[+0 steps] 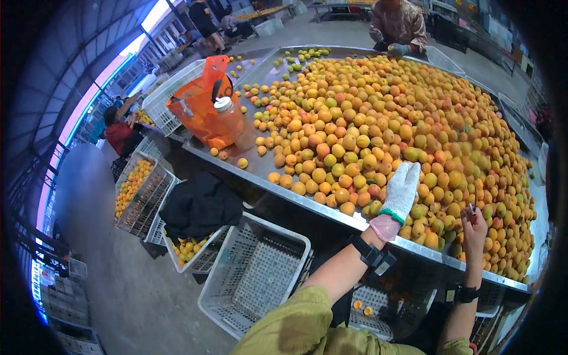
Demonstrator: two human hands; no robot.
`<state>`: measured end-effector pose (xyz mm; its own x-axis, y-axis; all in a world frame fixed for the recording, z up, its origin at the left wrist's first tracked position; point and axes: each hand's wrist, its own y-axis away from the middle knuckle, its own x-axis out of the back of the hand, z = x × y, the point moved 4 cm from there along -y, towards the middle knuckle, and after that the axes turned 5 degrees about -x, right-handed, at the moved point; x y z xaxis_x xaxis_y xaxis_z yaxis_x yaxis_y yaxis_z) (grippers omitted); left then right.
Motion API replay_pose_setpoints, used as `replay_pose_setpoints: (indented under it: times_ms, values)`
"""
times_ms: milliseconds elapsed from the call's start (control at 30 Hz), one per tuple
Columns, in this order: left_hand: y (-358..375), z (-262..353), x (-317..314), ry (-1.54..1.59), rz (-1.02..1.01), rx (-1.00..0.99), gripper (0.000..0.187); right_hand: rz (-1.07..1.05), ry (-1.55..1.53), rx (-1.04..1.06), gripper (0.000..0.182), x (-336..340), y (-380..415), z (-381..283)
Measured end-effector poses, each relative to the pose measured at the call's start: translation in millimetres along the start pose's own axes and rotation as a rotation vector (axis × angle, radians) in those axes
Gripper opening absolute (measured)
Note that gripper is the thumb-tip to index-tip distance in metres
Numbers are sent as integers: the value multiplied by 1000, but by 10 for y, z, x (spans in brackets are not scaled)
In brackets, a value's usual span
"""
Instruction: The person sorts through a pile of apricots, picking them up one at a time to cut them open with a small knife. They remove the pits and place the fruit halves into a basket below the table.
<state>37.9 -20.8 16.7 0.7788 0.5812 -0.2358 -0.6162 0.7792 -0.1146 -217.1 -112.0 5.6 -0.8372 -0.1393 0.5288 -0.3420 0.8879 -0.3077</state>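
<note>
My left hand (pixel 403 188), in a pale knitted glove with a green cuff, reaches onto the near part of a large heap of apricots (pixel 349 142). Its fingers are pressed together and curl down among the fruit; whatever they grip is hidden. To the right, my bare right hand (pixel 474 229) is closed on a small thin tool (pixel 472 208) with a dark and reddish end, just above the heap. The apricots, yellow to orange with some greenish ones, lie on a metal sorting table (pixel 278 190).
An orange bag (pixel 198 115) and a white-lidded jar (pixel 231 121) stand at the table's left end. Below are a grey plastic crate (pixel 254 269), a crate with apricot halves (pixel 370 310), and dark cloth (pixel 201 204) over another crate. A person (pixel 399 26) works across the table.
</note>
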Motion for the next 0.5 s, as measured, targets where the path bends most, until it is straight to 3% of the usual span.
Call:
replay_pose_setpoints:
  times_ms: [67,167,267,333,500]
  values:
    - [0,-14,-11,20,5,14,30,-44,10,-82,10,19,0,-14]
    - [-6,-53,-31,94,-17,71,31,-4,-57,-40,10,-16,10,32]
    - [6,-33,-43,-21,-29,23,31,-14,-27,-10,11,-17,-6,185]
    - [-12,-32,-73,-225,-61,-131,30,-10,16,-17,11,5,3,103]
    - [-40,-50,-59,-273,15,-194,29,13,-24,-20,11,8,-1,192]
